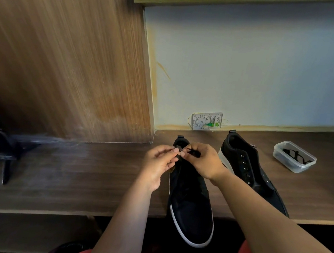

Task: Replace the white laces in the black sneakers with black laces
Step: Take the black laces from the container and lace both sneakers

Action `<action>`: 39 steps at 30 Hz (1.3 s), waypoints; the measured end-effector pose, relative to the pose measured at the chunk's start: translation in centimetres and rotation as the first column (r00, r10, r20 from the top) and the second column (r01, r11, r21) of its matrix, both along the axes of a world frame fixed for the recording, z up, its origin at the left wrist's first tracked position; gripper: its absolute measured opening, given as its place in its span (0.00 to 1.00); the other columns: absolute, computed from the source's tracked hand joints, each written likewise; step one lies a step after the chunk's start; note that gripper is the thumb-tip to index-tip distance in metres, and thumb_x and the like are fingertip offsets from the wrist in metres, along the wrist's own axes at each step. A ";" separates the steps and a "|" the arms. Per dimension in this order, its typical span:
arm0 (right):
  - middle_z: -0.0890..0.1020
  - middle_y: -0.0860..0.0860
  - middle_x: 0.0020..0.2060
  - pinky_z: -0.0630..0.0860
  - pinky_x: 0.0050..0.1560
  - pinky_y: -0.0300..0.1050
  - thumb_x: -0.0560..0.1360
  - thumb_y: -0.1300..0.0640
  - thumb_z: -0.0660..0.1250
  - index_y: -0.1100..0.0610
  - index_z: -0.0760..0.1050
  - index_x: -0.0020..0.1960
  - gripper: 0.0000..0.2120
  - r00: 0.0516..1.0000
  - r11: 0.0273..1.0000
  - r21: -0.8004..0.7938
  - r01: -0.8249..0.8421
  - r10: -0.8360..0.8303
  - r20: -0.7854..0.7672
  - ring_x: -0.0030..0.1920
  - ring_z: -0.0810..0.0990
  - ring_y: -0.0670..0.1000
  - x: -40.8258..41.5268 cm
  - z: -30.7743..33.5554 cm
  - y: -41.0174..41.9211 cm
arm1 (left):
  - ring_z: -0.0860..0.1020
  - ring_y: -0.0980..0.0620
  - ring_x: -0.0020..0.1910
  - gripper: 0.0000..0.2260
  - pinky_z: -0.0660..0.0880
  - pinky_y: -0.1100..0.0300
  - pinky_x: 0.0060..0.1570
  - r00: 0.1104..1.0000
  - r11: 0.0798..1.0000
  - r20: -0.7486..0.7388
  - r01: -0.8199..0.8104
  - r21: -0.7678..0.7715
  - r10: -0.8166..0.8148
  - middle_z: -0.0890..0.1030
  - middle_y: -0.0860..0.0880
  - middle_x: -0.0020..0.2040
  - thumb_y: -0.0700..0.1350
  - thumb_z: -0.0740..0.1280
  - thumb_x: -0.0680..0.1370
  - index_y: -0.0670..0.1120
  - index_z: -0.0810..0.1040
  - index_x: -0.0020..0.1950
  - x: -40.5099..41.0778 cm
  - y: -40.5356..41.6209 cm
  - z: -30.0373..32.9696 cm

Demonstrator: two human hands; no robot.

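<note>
My left hand (159,162) and my right hand (203,161) meet over the heel end of the near sneaker (192,203), and each one pinches a bit of black lace (192,152) between thumb and fingertips. The lace is dark against a dark shoe, so I can only make out short bits by my fingers; I cannot tell where the rest of it runs. My hands hide the top holes of this shoe, and the picture is a little blurry there. The near sneaker is black with a white sole, lies on the brown table (74,178) and pokes its toe out over the front edge toward me. The other sneaker (248,168) lies just beside it on the right, also black with a white sole, and I can see a row of small shiny holes with no lace in them (its toe end is hidden behind my right arm). Farther right, apart from the shoes, sits a clear plastic box (294,156) with more black lace curled inside. At the back, a small white wall box (207,120) with thin wires sits on the pale wall. On the far left a dark stand (5,150) is blurry and cut off by the edge.
</note>
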State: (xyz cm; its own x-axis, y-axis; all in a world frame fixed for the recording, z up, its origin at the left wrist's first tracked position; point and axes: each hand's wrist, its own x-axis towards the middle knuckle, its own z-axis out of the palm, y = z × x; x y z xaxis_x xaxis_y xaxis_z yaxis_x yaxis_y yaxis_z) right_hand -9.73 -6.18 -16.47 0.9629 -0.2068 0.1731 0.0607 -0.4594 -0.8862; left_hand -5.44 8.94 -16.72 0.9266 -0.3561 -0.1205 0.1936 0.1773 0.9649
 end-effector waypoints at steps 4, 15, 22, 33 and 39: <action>0.81 0.45 0.35 0.75 0.44 0.40 0.72 0.57 0.72 0.53 0.80 0.39 0.04 0.989 0.981 -0.136 0.137 -0.129 0.068 0.38 0.79 0.45 0.3 -0.4 -0.1 | 0.80 0.54 0.39 0.03 0.78 0.62 0.42 0.985 0.987 0.169 -0.062 0.149 0.036 0.83 0.46 0.40 0.38 0.74 0.73 0.45 0.82 0.44 0.1 -0.1 -0.6; 0.79 0.48 0.38 0.74 0.43 0.36 0.67 0.62 0.78 0.56 0.79 0.46 0.10 0.998 0.967 0.249 0.051 -0.043 -0.038 0.38 0.77 0.44 -0.2 0.0 -0.4 | 0.78 0.56 0.39 0.07 0.76 0.61 0.44 0.946 0.949 0.300 -0.199 0.244 0.122 0.81 0.53 0.39 0.39 0.72 0.74 0.51 0.83 0.44 0.3 -0.3 -1.3; 0.82 0.48 0.36 0.73 0.39 0.32 0.69 0.60 0.77 0.56 0.84 0.46 0.06 1.000 0.994 0.105 -0.009 0.011 -0.022 0.34 0.76 0.40 -0.5 0.3 -1.2 | 0.77 0.54 0.39 0.03 0.76 0.58 0.47 0.996 0.994 0.019 -0.092 0.052 0.092 0.79 0.48 0.39 0.37 0.70 0.75 0.44 0.80 0.45 -0.1 -0.3 0.0; 0.77 0.46 0.30 0.71 0.33 0.34 0.69 0.59 0.77 0.56 0.77 0.36 0.09 0.973 0.976 0.056 0.210 -0.214 0.084 0.30 0.72 0.42 0.1 -0.5 -0.7 | 0.74 0.56 0.37 0.03 0.71 0.63 0.40 0.998 0.996 -0.037 -0.049 -0.073 0.046 0.80 0.52 0.38 0.41 0.71 0.75 0.47 0.79 0.43 -0.5 -0.2 0.5; 0.73 0.48 0.30 0.68 0.33 0.39 0.69 0.67 0.69 0.56 0.75 0.44 0.07 0.993 0.932 0.342 0.117 -0.113 -0.033 0.29 0.70 0.45 -0.2 0.6 -0.8 | 0.75 0.58 0.41 0.01 0.71 0.65 0.40 0.991 0.989 0.118 -0.085 0.123 0.070 0.79 0.53 0.41 0.42 0.70 0.76 0.48 0.80 0.45 -1.3 -1.4 -0.1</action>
State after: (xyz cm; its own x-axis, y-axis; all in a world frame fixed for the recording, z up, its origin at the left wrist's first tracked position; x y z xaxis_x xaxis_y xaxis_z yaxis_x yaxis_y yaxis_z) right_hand -9.91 -6.98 -15.88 0.9306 -0.3611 0.0601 0.0132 -0.1309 -0.9913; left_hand -6.77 7.59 -16.78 0.9610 -0.2713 -0.0535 0.0728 0.0613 0.9955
